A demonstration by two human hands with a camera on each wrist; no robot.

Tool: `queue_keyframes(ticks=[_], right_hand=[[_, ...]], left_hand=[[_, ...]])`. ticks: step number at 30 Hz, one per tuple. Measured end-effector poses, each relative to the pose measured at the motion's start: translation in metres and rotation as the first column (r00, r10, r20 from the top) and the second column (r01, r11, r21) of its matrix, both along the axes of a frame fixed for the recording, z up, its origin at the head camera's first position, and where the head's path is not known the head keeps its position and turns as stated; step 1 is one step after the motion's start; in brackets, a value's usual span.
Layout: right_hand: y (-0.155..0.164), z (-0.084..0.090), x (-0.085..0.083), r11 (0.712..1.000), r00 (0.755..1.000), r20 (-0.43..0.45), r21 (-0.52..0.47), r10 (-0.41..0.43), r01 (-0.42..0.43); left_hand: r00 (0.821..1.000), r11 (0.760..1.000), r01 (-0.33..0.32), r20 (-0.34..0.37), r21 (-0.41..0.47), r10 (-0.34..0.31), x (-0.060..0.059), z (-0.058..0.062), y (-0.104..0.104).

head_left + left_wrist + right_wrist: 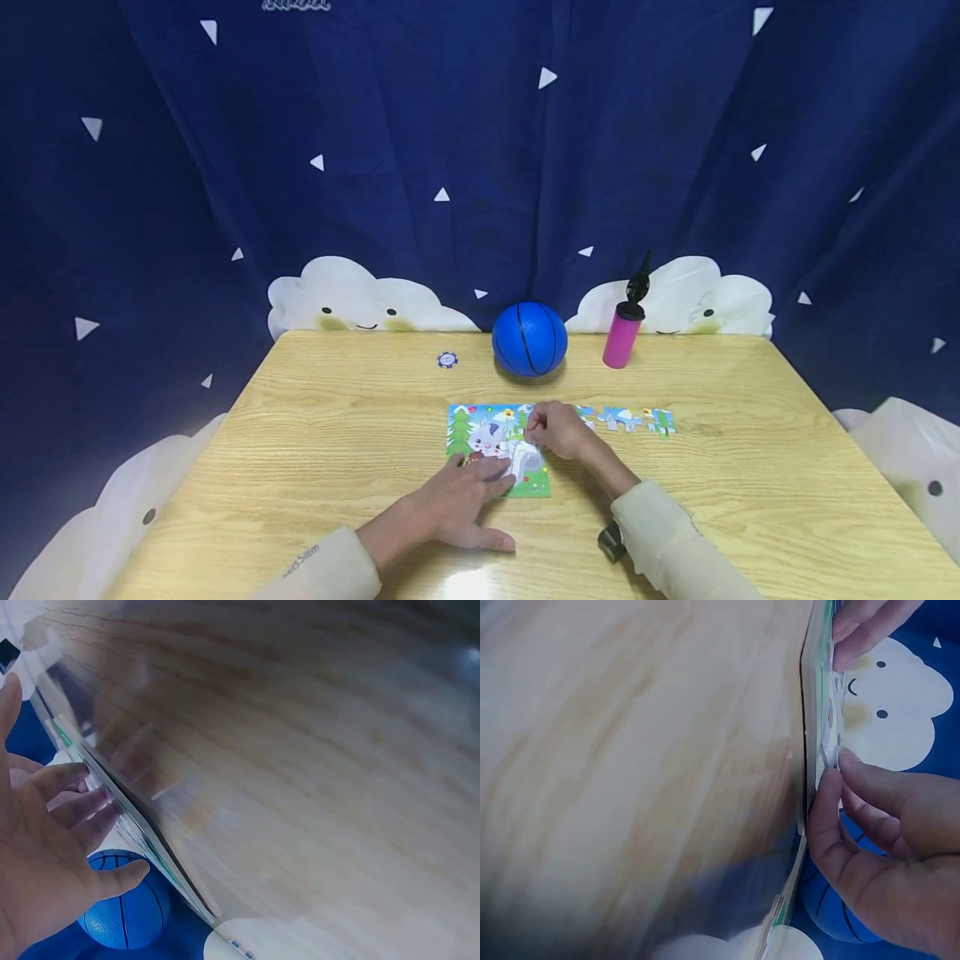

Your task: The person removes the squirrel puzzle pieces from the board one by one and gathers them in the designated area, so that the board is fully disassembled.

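A green cartoon puzzle (491,446), blue black-lined ball (528,338) and pink pump (622,335) on pale wood-grain table (337,433).

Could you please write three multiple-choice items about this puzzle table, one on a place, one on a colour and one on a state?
1. Where does the ball stand?
A. on the table behind the puzzle
B. on the floor
C. in the right hand

2. What colour is the pump body?
A. yellow
B. pink
C. green

3. What is the left hand doing?
A. gripping the pump
B. lifting the ball
C. resting with straight fingers on the puzzle

Answers: 1 A, the head view shows it at the far edge beyond the puzzle. 2 B, its cylinder is pink under a black top. 3 C, its fingers lie flat on the puzzle's near part.
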State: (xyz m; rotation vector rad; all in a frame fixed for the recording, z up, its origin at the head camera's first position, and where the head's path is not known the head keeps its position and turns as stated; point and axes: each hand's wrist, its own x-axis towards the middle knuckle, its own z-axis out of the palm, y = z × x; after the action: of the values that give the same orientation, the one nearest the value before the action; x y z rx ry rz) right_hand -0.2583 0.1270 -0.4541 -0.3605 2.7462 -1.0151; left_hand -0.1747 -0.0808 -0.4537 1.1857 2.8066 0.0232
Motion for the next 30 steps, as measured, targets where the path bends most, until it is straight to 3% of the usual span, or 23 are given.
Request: queue_keyframes(ticks=[7, 17, 30], right_hand=[[0.0, 0.001, -0.001, 0.998, 1.0, -0.007, -0.055, 0.018, -0.018], [0.011, 0.007, -0.006, 0.988, 0.998, 0.054, -0.153, 0.04, -0.031], [0.055, 0.022, -0.006, 0.977, 0.999, 0.03, -0.214, 0.032, -0.025]], left_hand=[[1.0, 1.0, 0.008, -0.008, 0.002, -0.008, 0.001, 0.0, 0.0], [1.0, 0.999, 0.0, -0.01, -0.038, 0.0, 0.001, 0.002, 0.001], [1.0, 1.0, 0.004, -0.013, -0.029, -0.005, 0.002, 0.004, 0.001]])
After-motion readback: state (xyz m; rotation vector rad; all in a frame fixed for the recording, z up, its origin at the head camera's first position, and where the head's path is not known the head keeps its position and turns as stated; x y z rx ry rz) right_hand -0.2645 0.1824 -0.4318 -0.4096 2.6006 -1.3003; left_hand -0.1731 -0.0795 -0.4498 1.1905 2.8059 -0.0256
